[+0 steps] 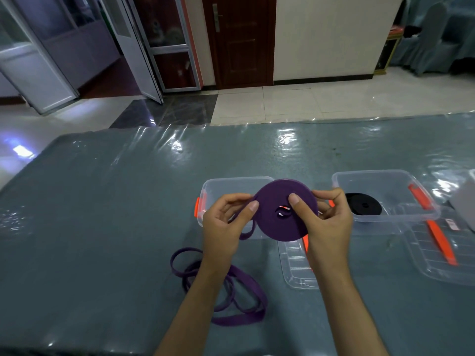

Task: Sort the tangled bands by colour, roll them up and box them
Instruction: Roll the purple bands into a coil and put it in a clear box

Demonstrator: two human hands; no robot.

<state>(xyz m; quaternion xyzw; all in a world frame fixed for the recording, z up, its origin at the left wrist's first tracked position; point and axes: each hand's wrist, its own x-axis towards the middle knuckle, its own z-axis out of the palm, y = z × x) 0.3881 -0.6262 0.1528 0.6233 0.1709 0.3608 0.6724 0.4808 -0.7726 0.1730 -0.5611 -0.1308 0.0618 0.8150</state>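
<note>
While the loose purple tail (231, 299) lies looped on the grey plastic-covered table (102, 227) just below the wrists, the left hand (226, 227) pinches the flat purple strip where it feeds onto the coil, thumb and forefinger curled round it, probably to keep tension so each turn lies snug. Right beside that pinch sits the flat purple rolled band (285, 214), a disc held upright and facing us in the air, with a small gap at its centre. On its far side the right hand (326, 222) clamps the disc, thumb pressed on the near face by the hub and fingers curled behind the rim, which looks like the pivot hold for turning it. Rolling seems well along but not finished, judging by the tail left on the table. Directly behind the grip stands a clear plastic box with an orange latch (205, 201); I can't make out anything in it, as the hands hide much of it. To the right of the grip, a second clear plastic box (416, 201) holds a rolled black band (362, 204) lying flat on its floor. Below that box lies a clear lid with orange clips (437, 253); another clear lid (295, 268) peeks out beneath the right hand.
</note>
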